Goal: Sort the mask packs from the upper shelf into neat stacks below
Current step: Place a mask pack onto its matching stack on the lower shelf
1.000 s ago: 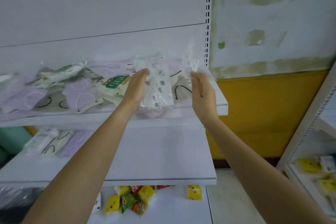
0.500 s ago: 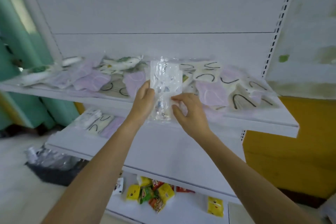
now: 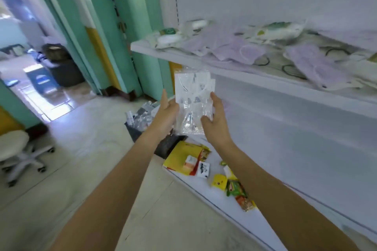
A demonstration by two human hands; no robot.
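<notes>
White shelf unit (image 3: 285,6) fills the right half of frame; tiled floor (image 3: 91,149) the lower left, w/ green door frame (image 3: 126,26) at upper left. Upper shelf (image 3: 155,51) runs from centre top out to the right edge, carrying a loose heap of mask packs (image 3: 255,51): lilac, white w/ black loops, some green-printed, overlapping each other. Lower shelf (image 3: 295,138) sits under it, blurred. White stool (image 3: 14,144) at left edge. Black bin (image 3: 163,144) just below centre, partly behind left forearm. Snack packets (image 3: 234,185) scattered on bottom shelf (image 3: 204,185), lower centre.

One mask pack (image 3: 192,96), clear wrap, white w/ grey print, is upright in mid-air at centre frame, just under upper shelf's front edge, touching no shelf. It sits between both hands. Left hand (image 3: 166,112) grasps its left edge, fingers behind the pack. Right hand (image 3: 216,116) grasps its right edge, thumb across the lower front. Pack's top half stands above both hands.
</notes>
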